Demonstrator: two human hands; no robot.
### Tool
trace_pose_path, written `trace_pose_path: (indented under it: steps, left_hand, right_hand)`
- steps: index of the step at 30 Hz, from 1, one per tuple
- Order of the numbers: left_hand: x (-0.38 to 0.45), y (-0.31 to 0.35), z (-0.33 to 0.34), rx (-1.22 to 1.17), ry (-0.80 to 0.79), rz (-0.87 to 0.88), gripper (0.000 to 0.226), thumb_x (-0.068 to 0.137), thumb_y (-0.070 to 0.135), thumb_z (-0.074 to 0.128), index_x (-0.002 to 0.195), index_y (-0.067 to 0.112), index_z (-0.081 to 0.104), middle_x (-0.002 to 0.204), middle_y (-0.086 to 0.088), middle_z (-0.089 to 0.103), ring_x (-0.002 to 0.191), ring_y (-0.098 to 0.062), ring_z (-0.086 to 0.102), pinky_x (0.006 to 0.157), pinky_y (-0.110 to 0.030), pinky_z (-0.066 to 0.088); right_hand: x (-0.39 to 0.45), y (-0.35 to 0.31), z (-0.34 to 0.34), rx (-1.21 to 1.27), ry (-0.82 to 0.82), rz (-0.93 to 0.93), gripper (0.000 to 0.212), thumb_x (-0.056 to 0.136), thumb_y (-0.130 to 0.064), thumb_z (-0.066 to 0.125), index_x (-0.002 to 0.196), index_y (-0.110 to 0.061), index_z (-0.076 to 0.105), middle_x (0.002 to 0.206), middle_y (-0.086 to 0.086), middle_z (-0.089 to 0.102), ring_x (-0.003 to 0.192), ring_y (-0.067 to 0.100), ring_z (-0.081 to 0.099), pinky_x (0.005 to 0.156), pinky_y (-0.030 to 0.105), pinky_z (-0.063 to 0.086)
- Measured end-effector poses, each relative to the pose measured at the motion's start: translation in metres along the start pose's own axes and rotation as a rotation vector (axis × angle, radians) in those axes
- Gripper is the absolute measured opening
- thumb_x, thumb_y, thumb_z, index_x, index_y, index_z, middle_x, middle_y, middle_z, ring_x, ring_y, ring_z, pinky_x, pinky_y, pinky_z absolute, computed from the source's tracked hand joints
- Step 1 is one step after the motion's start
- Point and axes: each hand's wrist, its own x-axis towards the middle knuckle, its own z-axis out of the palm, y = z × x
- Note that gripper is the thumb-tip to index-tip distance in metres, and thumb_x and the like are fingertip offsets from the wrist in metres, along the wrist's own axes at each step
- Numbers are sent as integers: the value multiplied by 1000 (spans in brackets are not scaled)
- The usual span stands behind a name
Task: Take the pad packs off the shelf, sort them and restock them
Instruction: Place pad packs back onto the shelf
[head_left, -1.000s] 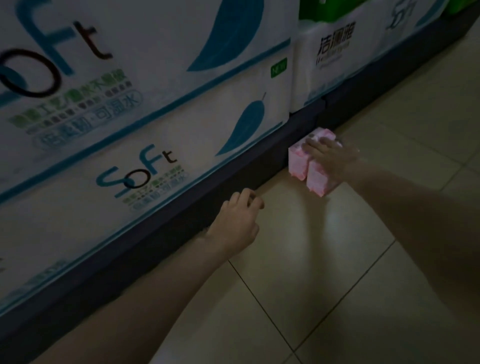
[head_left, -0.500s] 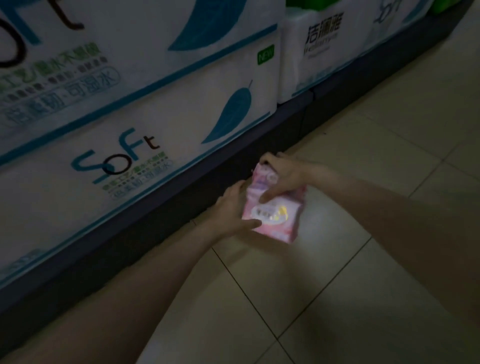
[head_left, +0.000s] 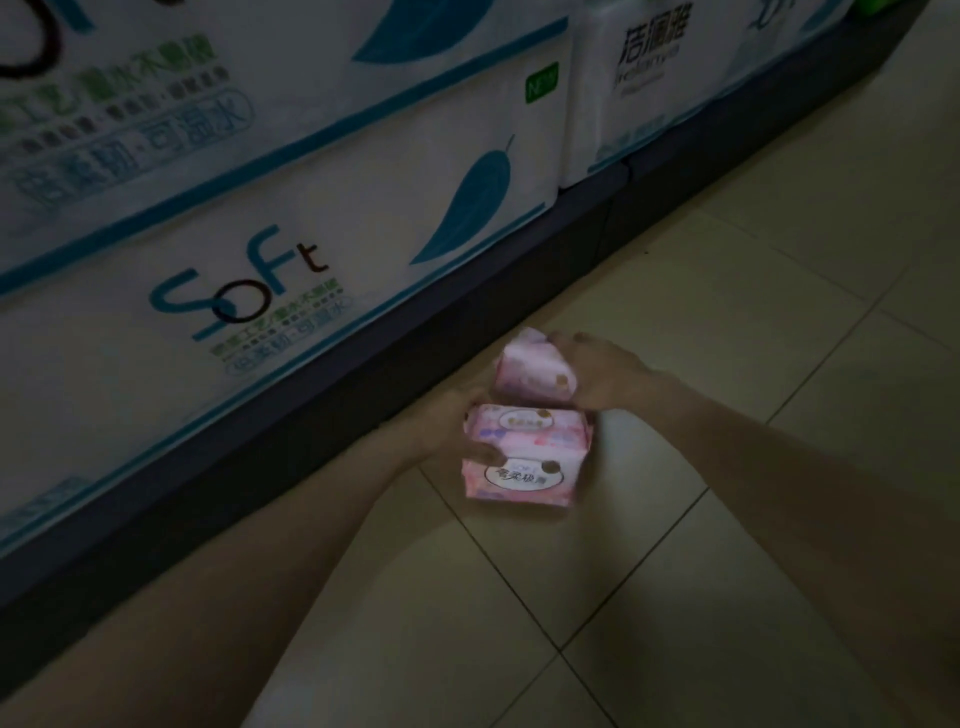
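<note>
Head view: dim aisle at floor level, both forearms reaching forward and down.
Floor tiles (head_left: 727, 571): pale, with dark grout lines; bare in the nearest part of the view.
Lower pad pack (head_left: 524, 465): pink, printed face toward the camera, nearest of the task's things; whether it rests on the tiles or is held just above them cannot be told.
Left hand (head_left: 462, 426): grasping the lower pad pack, thumb laid across its left front edge, fingers hidden behind it.
Upper pad pack (head_left: 535, 371): pink, tilted, just behind and above the lower one, the two touching or very nearly so.
Right hand (head_left: 605, 376): grasping the upper pad pack from its right side, fingers curled over the top.
Step in hand (judgement): pairing the two packs for sorting.
Handling advice: square the edges and turn the printed faces the same way, so that the types can be compared; hold soft wrappers by the sides, not by crushing the middle.
Shelf base (head_left: 363, 384): dark plinth beyond the hands.
Tissue bundles (head_left: 249, 291): large white "Soft" packs with blue leaf print, filling the bottom shelf.
Risk: low light blurs labels; check print before grouping.
</note>
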Motion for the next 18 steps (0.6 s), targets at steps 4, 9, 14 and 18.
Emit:
trace_pose_path:
  steps: [4, 9, 14, 18]
  left_hand:
    - [-37, -19, -38, -104, -210, -123, 41, 77, 25, 76, 112, 19, 56, 118, 1, 61, 105, -15, 59, 93, -28, 48]
    - [-113, -25, -86, -188, -384, -138, 32, 79, 10, 71, 106, 22, 59, 107, 10, 64, 102, -8, 61, 85, -18, 50]
    - [-228, -37, -136, -128, -322, -122, 26, 81, 8, 69, 100, 21, 58, 101, 10, 65, 89, -1, 63, 77, -14, 49]
    - [-358, -53, -179, -107, -248, -34, 43, 72, 11, 77, 110, 21, 59, 104, 12, 69, 98, -4, 64, 81, -16, 48]
  right_hand:
    - [-24, -33, -37, 745, -380, 174, 42, 82, -10, 67, 121, -13, 51, 109, 12, 64, 89, 21, 63, 80, 33, 54]
    - [-62, -102, -52, 736, -800, 75, 39, 78, -3, 65, 117, -9, 58, 114, 16, 66, 102, 29, 63, 95, 43, 49]
    - [-119, -198, -67, 728, -772, -82, 39, 69, -5, 65, 107, -7, 61, 100, 10, 71, 86, 20, 69, 81, 36, 55]
    - [-177, -299, -85, 622, -668, -289, 58, 68, -3, 64, 124, -10, 51, 123, 11, 62, 110, 26, 60, 99, 48, 44]
